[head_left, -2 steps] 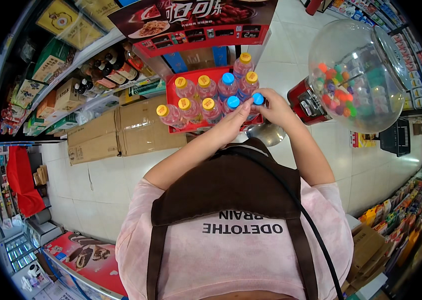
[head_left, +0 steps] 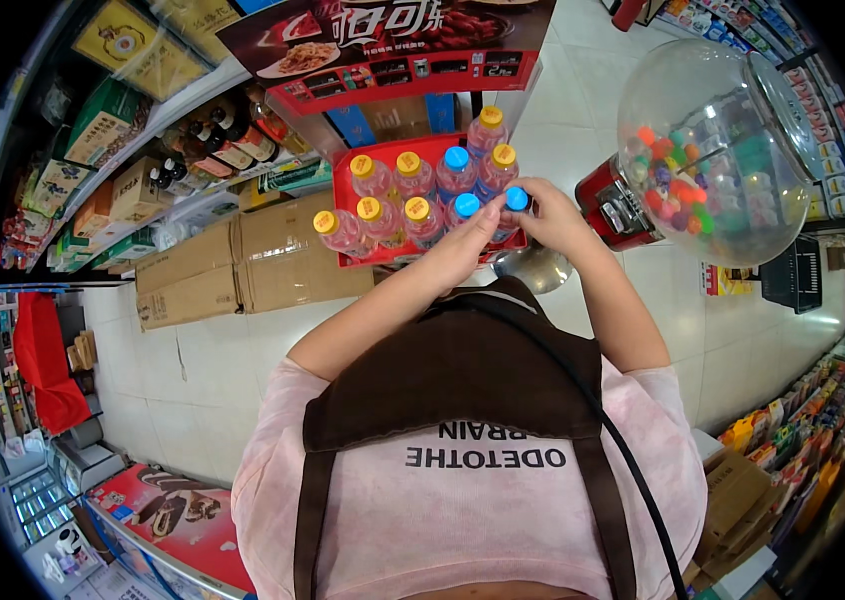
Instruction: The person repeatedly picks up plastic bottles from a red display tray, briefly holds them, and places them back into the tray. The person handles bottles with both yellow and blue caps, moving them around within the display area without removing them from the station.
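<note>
Both my hands meet at a clear plastic bottle with a blue cap at the front right corner of a red display tray. My right hand curls round it from the right, fingers bent beside the cap. From the left, my left hand presses against it, thumb along the cap's side; its other fingers are mostly hidden, as is the bottle's body. Just left stands another blue-capped bottle, and a third blue-capped bottle is behind. Several yellow-capped bottles with pinkish labels fill the tray's left and back.
A red sign board rises behind the tray. Close on the right is a red capsule machine with a clear globe holding colourful balls. Cardboard boxes lie on the floor at left, before a shelf of bottles and boxes. A dark cable runs over my apron.
</note>
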{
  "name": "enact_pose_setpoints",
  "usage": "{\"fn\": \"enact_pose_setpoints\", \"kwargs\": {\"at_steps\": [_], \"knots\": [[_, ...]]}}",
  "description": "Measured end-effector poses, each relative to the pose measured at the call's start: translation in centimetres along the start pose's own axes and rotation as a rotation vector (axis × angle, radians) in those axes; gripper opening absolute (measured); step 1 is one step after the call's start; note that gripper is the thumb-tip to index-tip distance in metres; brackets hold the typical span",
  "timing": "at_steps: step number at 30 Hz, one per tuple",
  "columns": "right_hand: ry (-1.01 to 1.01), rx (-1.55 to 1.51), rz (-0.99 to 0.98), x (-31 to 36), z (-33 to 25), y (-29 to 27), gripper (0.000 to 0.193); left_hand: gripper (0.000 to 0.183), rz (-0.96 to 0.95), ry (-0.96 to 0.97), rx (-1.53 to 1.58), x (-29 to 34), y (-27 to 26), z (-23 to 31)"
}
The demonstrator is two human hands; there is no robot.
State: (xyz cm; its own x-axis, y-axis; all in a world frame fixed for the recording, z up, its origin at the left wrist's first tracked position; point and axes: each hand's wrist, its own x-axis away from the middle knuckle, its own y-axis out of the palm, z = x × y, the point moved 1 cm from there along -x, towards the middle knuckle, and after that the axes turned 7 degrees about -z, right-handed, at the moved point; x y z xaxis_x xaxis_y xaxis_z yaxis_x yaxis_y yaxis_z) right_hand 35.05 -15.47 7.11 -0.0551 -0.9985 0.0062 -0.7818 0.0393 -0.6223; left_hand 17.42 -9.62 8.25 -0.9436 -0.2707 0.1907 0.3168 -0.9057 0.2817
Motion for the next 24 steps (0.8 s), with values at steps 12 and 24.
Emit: {"fn": "enact_pose_setpoints", "kwargs": {"at_steps": [12, 24], "knots": [[0.225, -0.087, 0.08, -3.0, 1.0, -2.6, 0.045, 0.074, 0.167, 0.008, 0.393, -3.9, -2.3, 4.6], [0.098, -0.248, -0.027, -5.7, 1.1, -1.2, 0.034, 0.081, 0.145, -0.062, 0.498, -6.8, -4.5, 3.1]]}}
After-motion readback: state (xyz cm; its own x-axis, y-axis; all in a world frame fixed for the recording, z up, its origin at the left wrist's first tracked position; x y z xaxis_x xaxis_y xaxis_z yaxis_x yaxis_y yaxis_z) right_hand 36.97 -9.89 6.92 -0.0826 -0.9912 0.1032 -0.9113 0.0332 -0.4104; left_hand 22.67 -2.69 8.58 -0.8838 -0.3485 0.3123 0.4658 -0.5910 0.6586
